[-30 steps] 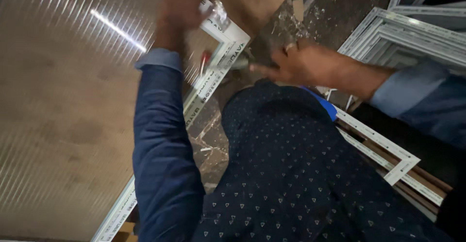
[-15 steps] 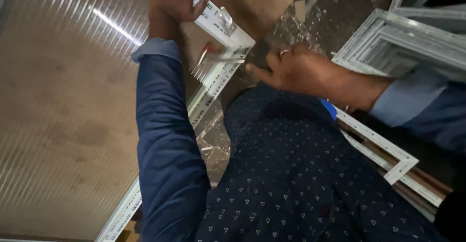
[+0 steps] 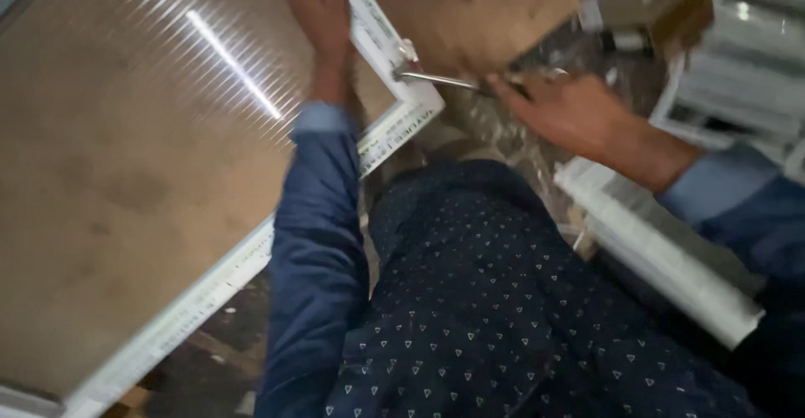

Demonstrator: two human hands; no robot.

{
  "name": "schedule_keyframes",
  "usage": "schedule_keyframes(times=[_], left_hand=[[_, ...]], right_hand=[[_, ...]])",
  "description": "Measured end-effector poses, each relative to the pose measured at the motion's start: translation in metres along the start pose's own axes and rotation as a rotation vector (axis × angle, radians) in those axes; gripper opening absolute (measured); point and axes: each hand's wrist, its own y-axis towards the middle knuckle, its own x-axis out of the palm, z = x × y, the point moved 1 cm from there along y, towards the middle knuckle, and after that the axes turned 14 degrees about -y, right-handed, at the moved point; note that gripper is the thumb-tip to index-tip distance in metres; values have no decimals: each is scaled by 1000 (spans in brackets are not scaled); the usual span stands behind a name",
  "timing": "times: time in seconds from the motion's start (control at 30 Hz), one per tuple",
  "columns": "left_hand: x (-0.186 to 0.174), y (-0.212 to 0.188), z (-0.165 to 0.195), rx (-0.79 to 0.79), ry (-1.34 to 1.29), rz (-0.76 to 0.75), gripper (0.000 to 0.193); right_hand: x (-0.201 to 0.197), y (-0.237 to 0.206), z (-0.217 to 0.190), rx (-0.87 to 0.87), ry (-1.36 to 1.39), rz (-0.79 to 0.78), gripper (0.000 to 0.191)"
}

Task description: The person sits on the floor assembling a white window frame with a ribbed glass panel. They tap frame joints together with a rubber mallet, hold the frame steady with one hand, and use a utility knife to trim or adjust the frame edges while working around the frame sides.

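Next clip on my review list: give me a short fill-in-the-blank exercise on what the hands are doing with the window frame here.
1. The left hand lies on the white frame around a ribbed ____ panel.
2. The right hand holds a thin ____ tool whose tip meets the frame near its corner.
3. The person's sleeves and dotted shirt are dark ____.
4. More white frame profiles lie below the ____ forearm.

Missing words: translucent; metal; blue; right
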Motion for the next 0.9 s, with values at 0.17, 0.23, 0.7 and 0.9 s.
schedule_keyframes(times=[0.17, 0.23, 0.7, 0.9], left_hand=[[5, -120, 12, -146, 420, 44, 85], [24, -145, 19, -67, 870, -4, 117], [42, -154, 28, -102, 685, 162, 106], [57, -137, 7, -214, 577, 299, 33]], right_hand=[[107, 19, 61, 63, 213, 9, 40], [144, 65, 84, 57, 204, -62, 40], [98, 252, 127, -523, 51, 335, 57], [50, 235, 145, -641, -170, 489, 42]])
